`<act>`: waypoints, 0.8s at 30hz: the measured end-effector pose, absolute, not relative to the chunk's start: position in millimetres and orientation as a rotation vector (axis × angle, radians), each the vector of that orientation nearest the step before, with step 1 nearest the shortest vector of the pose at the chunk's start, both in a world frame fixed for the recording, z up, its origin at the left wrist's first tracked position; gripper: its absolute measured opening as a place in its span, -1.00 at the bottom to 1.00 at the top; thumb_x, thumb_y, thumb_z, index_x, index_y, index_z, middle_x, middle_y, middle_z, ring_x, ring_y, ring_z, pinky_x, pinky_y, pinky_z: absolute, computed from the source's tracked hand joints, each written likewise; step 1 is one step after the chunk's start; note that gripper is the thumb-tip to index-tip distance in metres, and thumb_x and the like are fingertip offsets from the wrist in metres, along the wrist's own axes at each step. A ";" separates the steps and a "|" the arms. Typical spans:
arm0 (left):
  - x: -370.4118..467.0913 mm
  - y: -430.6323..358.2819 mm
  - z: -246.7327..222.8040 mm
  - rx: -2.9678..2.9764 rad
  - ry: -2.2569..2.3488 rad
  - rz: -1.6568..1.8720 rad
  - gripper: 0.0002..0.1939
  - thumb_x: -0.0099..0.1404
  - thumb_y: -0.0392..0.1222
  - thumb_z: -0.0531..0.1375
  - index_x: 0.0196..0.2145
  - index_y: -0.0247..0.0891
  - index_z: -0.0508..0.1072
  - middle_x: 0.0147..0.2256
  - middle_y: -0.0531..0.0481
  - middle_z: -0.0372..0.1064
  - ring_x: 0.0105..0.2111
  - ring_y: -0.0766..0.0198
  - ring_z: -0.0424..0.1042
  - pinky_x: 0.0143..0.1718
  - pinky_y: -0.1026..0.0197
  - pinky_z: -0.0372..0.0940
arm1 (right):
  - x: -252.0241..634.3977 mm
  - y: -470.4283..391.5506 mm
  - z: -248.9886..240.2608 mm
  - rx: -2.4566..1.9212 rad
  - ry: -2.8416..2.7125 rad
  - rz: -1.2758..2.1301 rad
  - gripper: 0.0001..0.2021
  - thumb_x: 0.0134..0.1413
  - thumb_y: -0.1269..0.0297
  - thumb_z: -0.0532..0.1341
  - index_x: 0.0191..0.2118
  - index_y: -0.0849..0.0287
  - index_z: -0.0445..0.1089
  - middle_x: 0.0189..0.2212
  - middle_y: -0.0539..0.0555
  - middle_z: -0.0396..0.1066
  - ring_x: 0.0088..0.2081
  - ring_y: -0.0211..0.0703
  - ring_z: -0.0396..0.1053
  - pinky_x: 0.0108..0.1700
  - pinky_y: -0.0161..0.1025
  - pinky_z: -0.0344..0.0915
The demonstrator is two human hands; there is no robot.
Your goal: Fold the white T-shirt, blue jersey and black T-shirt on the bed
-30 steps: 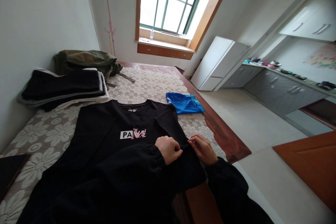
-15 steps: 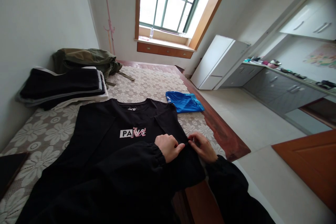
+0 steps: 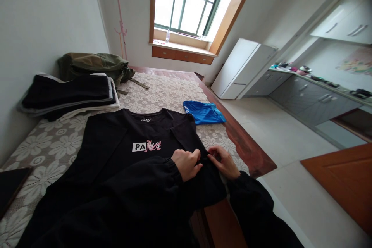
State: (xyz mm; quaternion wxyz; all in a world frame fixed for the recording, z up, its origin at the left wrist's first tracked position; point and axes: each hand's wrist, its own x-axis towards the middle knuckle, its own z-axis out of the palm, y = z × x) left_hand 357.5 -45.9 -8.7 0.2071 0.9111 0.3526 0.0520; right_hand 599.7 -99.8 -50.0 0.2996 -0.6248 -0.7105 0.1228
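Observation:
A black T-shirt with a white and pink "PAWS" print lies spread out front side up, its collar toward the far side. My left hand, fingers curled, pinches the cloth just right of the print. Beside it my right hand grips the shirt's right side edge between thumb and fingers. My dark left sleeve crosses over the lower part of the shirt and hides much of it. Black sleeve and black cloth are hard to tell apart near the bottom.
A folded blue garment lies beyond my right hand. Folded dark and white clothes are stacked at the left, before an olive backpack. A lace cloth covers the table, whose wooden edge runs along the right.
My left thumb and fingers have shifted slightly, with the index knuckle now raised. The right hand stays at the shirt's edge, and the shirt has hardly moved.

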 end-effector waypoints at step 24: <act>361.2 -45.8 -13.1 2.512 1.004 0.137 -0.70 0.41 0.02 0.11 -0.02 -0.12 0.47 -0.27 -0.11 0.60 -0.19 0.00 0.62 -0.14 0.07 0.39 | 600.6 -99.0 -50.0 -1.658 -1.897 0.330 -0.87 0.28 0.18 0.21 -0.15 0.07 0.42 -0.31 0.06 0.45 -0.32 -0.08 0.38 -0.20 -0.08 0.37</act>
